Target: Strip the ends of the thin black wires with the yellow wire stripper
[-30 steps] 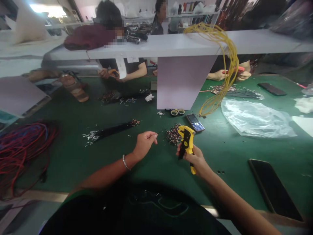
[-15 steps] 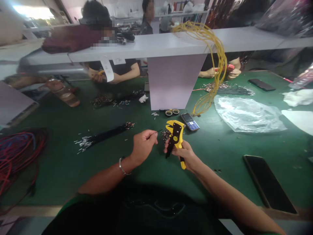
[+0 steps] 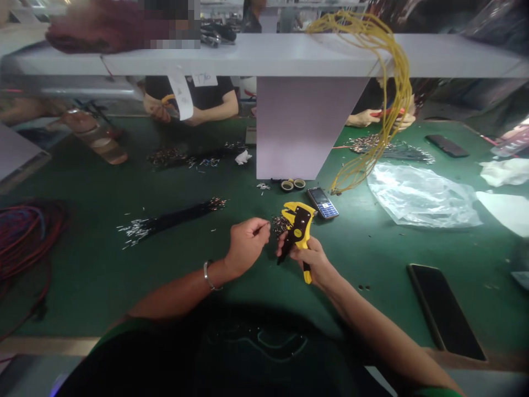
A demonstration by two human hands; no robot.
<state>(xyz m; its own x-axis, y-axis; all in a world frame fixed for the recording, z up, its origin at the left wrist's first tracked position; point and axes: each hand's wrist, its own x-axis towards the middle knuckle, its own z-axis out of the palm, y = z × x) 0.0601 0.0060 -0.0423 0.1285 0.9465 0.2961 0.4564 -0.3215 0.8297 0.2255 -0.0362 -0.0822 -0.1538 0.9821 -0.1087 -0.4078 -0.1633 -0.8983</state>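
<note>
My right hand (image 3: 316, 258) is wrapped round a yellow and black wire stripper (image 3: 298, 231), its jaws pointing up and to the left. Left of the tool, my left hand (image 3: 250, 245) is closed in a pinch, thumb against forefinger. A thin black wire sits in that pinch; only a trace of it shows at the fingertips, apart from the jaws. Behind the stripper lies a small heap of wire pieces (image 3: 281, 222) with coppery ends, partly hidden by the tool. A bundle of black wires (image 3: 177, 216) with bare, shiny ends rests on the green table farther left.
A keypad phone (image 3: 323, 204) and tape rolls (image 3: 286, 186) lie before the shelf's support (image 3: 306, 127). Yellow wires (image 3: 397, 94) hang off the shelf. A plastic bag (image 3: 421, 196) and smartphone (image 3: 448, 311) are at right, red cables (image 3: 28, 242) at left. Co-workers' hands (image 3: 366, 117) show across the table.
The view has tilted down slightly. My left hand has come a little nearer the stripper, and the wire at its fingertips shows less. My right hand keeps its grip on the stripper.
</note>
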